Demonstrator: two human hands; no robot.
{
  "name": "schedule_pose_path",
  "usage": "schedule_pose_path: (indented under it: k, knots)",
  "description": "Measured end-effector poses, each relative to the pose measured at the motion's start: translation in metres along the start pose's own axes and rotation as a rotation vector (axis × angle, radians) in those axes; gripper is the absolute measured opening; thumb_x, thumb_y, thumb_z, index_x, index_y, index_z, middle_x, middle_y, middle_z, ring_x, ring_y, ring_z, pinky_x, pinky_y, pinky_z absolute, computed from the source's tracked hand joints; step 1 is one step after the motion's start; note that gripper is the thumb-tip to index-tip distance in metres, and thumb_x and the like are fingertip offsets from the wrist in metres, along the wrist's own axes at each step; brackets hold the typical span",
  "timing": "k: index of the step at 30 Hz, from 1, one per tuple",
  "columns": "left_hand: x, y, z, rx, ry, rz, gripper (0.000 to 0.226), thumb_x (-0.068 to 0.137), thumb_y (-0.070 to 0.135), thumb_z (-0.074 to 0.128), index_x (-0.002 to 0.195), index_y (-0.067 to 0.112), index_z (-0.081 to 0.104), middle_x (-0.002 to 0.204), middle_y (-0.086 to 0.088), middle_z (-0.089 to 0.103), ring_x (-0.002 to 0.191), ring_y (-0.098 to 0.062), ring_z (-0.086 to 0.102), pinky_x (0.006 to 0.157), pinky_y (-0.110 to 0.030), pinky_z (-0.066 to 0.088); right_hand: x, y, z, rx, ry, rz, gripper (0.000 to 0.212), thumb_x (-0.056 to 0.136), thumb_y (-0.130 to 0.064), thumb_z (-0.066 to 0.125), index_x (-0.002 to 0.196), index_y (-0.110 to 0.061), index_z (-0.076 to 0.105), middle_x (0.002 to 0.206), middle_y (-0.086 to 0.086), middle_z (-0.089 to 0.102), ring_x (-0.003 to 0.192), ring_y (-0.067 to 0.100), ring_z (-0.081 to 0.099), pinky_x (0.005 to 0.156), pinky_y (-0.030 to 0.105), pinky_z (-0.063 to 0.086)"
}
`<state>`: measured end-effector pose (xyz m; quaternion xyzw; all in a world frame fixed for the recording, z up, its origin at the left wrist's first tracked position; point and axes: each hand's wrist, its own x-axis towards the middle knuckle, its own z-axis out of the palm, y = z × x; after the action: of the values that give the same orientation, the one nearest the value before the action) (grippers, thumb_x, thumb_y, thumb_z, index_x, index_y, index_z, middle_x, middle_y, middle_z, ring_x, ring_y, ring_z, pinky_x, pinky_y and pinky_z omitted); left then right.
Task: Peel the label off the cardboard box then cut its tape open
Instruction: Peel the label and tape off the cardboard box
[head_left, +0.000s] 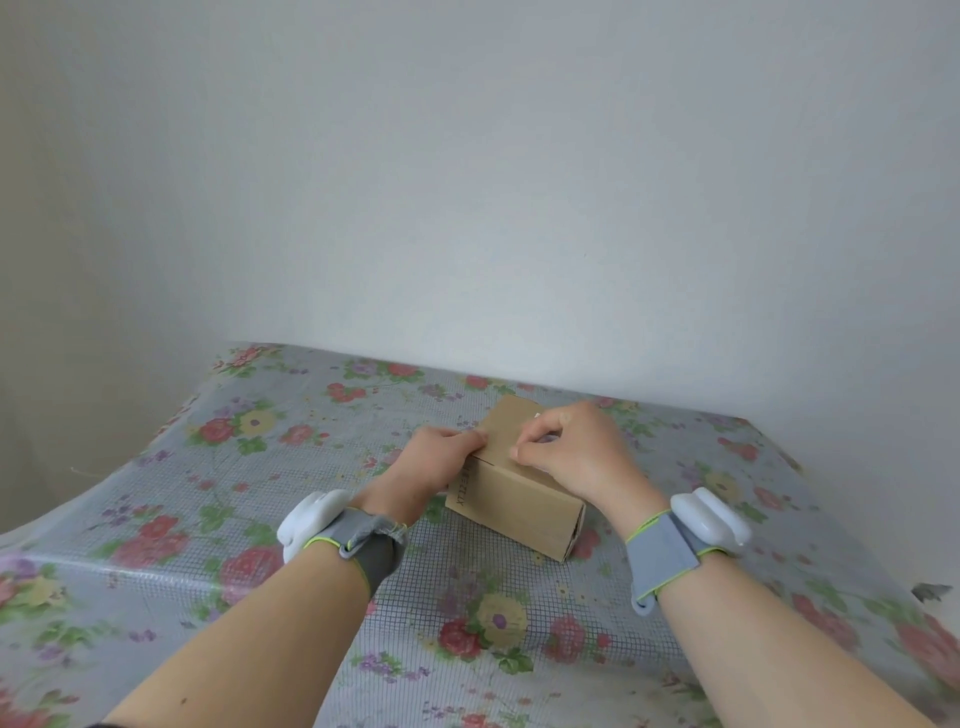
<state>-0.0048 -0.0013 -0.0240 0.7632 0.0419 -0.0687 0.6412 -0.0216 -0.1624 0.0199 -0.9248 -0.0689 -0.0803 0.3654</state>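
Observation:
A small brown cardboard box (511, 506) lies on the flowered tablecloth (260, 493) in the middle of the table. My left hand (434, 460) grips the box's left edge, fingers curled over the top. My right hand (569, 449) rests on the box's top with curled fingers, thumb and forefinger pinching something small at the top face; a bit of white shows by the knuckles. The label itself is hidden under my hands. No cutting tool is in view.
The table stands against a plain white wall. Its left edge drops off around (171, 415) and the cloth hangs over the near edge. Both wrists wear grey bands with white devices. A small dark scrap (932, 591) lies at the right.

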Motion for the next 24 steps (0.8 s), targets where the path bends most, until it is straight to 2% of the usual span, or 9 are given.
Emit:
schedule_pose_path:
  k: [3, 5, 10, 15, 18, 21, 24]
  knots:
    - [0.0012, -0.0018, 0.0004, 0.0, 0.003, 0.004, 0.028, 0.09, 0.039, 0.057, 0.092, 0.013, 0.065, 0.091, -0.008, 0.056, 0.082, -0.022, 0.053, 0.076, -0.031, 0.044, 0.001, 0.0015, 0.0009, -0.018, 0.007, 0.0, 0.001, 0.071, -0.019, 0.076, 0.071, -0.02, 0.076, 0.09, -0.005, 0.074, 0.091, 0.01, 0.065, 0.078, 0.023, 0.046]
    - [0.0019, -0.0023, 0.0004, 0.0, 0.002, 0.004, 0.024, 0.09, 0.039, 0.057, 0.091, 0.015, 0.062, 0.092, -0.008, 0.057, 0.083, -0.022, 0.053, 0.079, -0.033, 0.045, 0.0021, 0.0034, -0.0002, 0.011, 0.011, 0.014, 0.004, 0.073, -0.015, 0.072, 0.072, -0.017, 0.076, 0.093, -0.004, 0.074, 0.092, 0.011, 0.066, 0.077, 0.022, 0.047]
    - [0.0033, -0.0026, 0.0007, -0.007, 0.005, 0.007, 0.023, 0.09, 0.038, 0.057, 0.09, 0.015, 0.061, 0.092, -0.008, 0.057, 0.083, -0.023, 0.053, 0.08, -0.033, 0.045, 0.0015, 0.0021, -0.002, -0.017, -0.028, -0.008, 0.005, 0.071, -0.023, 0.077, 0.071, -0.019, 0.075, 0.091, -0.006, 0.07, 0.092, 0.009, 0.063, 0.079, 0.023, 0.044]
    - [0.0022, -0.0019, 0.0007, -0.035, 0.01, -0.001, 0.026, 0.09, 0.041, 0.057, 0.089, 0.016, 0.056, 0.091, -0.009, 0.052, 0.083, -0.021, 0.05, 0.079, -0.032, 0.041, 0.0033, -0.003, 0.0014, -0.095, -0.038, -0.054, 0.006, 0.076, -0.018, 0.07, 0.074, -0.019, 0.075, 0.093, -0.008, 0.073, 0.091, 0.01, 0.065, 0.083, 0.026, 0.051]
    - [0.0011, -0.0003, 0.0, -0.083, 0.082, -0.01, 0.027, 0.092, 0.039, 0.056, 0.089, 0.013, 0.061, 0.09, -0.009, 0.056, 0.085, -0.024, 0.053, 0.081, -0.035, 0.043, 0.0045, -0.0005, -0.0017, -0.046, -0.006, -0.061, 0.009, 0.079, -0.013, 0.068, 0.073, -0.017, 0.074, 0.093, -0.004, 0.073, 0.089, 0.01, 0.064, 0.076, 0.022, 0.047]
    - [-0.0013, 0.0031, -0.0029, -0.146, 0.113, -0.007, 0.031, 0.091, 0.039, 0.057, 0.081, 0.01, 0.06, 0.084, -0.008, 0.054, 0.081, -0.024, 0.05, 0.076, -0.035, 0.041, 0.0042, 0.0021, -0.0026, -0.083, 0.041, -0.076, 0.008, 0.082, -0.019, 0.068, 0.076, -0.023, 0.073, 0.091, -0.005, 0.072, 0.083, 0.007, 0.06, 0.068, 0.021, 0.043]
    - [-0.0027, 0.0062, -0.003, -0.207, 0.117, -0.022, 0.026, 0.089, 0.035, 0.062, 0.08, 0.011, 0.061, 0.084, -0.006, 0.059, 0.083, -0.024, 0.055, 0.085, -0.042, 0.05, 0.0048, 0.0001, 0.0015, -0.15, 0.037, -0.12, 0.006, 0.082, -0.027, 0.068, 0.077, -0.028, 0.071, 0.085, -0.007, 0.072, 0.084, 0.014, 0.065, 0.075, 0.029, 0.051]
